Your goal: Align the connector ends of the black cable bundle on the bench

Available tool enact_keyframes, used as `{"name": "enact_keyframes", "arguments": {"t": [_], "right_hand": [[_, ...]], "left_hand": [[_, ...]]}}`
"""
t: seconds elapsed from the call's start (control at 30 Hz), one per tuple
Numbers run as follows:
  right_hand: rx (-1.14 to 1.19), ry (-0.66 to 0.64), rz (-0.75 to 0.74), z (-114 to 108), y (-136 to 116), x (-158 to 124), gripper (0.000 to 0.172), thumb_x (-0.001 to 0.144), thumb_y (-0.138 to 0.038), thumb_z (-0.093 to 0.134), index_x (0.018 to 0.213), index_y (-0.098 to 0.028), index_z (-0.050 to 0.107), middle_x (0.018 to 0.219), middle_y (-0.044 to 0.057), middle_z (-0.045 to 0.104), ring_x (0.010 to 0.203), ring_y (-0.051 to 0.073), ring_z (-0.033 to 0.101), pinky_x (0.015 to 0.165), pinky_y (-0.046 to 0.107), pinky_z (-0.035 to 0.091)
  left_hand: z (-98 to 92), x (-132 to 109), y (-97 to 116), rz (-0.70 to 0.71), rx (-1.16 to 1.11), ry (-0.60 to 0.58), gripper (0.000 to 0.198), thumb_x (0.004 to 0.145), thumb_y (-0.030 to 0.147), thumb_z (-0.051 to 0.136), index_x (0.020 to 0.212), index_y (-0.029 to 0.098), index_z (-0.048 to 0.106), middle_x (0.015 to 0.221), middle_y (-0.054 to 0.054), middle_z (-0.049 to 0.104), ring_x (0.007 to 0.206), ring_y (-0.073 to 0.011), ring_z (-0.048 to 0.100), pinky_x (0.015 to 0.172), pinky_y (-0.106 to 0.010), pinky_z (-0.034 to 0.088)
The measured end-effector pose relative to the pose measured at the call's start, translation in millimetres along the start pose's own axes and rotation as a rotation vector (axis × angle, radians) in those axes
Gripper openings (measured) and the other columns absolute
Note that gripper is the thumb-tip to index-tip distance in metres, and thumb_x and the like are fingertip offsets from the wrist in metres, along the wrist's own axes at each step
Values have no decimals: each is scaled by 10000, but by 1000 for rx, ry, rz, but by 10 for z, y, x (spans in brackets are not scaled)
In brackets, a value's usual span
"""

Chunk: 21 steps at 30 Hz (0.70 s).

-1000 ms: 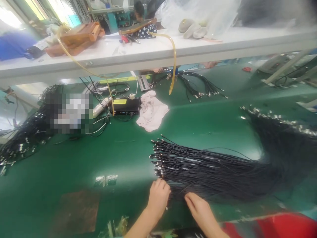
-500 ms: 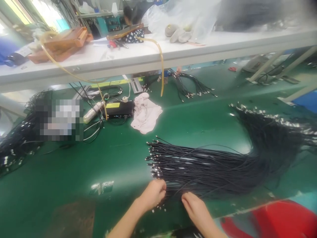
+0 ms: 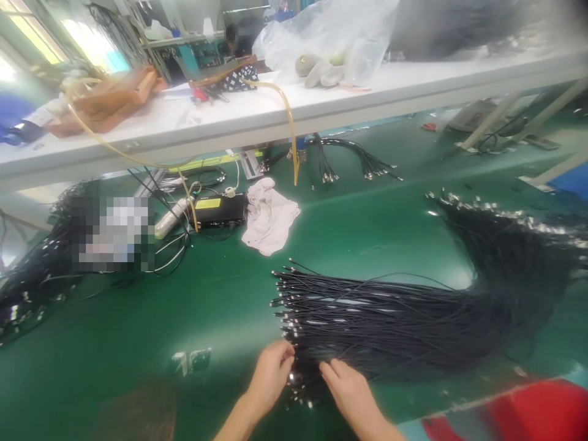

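Observation:
A thick bundle of thin black cables with small metal ends lies across the green table, the ends fanned toward the left. My left hand sits at the near left corner of the bundle, fingers curled and pinching some cable ends. My right hand rests just beside it on the near edge of the cables, fingers bent down onto the strands. Whether the right hand grips any strand is hidden.
A white rag, a black box with a yellow label and loose wires lie farther back. Another black cable heap lies left, more cables right. A white shelf with a yellow hose spans above.
Both hands have closed in on each other at the near corner of the bundle. The view has shifted slightly, and the left fingers now pinch the cable ends.

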State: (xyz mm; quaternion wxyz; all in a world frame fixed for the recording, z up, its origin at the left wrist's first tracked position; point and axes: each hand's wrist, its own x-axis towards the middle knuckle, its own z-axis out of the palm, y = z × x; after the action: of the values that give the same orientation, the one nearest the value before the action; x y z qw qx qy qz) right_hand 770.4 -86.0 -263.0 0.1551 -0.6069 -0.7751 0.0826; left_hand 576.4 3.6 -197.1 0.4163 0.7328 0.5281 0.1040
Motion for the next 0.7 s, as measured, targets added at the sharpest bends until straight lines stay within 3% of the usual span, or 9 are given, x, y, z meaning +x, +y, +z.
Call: {"name": "enact_keyframes", "arguments": {"t": [0.17,0.33,0.47,0.7], "right_hand": [[-23,14,-64,165,-180,185,116,888,-225,539,981,-171,582,744,-30,574,613,96,552,539,244,485],[-7,-1,-35,185,-339,328,91,893,-228,525,929,-168,583,702,-36,573,576,93,554,513,235,480],[62,-6,-25,12,-262,266,186,916,-165,416,1055,-178,539,780,-13,617,645,112,604,565,245,504],[9,65,125,-203,-74,55,184,928,-151,364,882,-190,537,740,9,578,640,125,584,575,245,473]], "left_hand": [[28,-276,-213,-210,-17,229,201,886,199,380,770,200,545,750,-13,640,703,-174,606,677,-288,457],[67,-364,-317,-210,-13,322,236,914,276,358,823,212,566,807,-42,665,746,-202,635,706,-320,486],[110,-247,-185,-117,22,321,216,914,259,373,840,228,574,859,-51,651,822,-221,614,768,-357,476],[259,62,21,-76,128,249,195,868,171,430,824,201,617,880,-77,652,878,-275,562,810,-424,437]]}}
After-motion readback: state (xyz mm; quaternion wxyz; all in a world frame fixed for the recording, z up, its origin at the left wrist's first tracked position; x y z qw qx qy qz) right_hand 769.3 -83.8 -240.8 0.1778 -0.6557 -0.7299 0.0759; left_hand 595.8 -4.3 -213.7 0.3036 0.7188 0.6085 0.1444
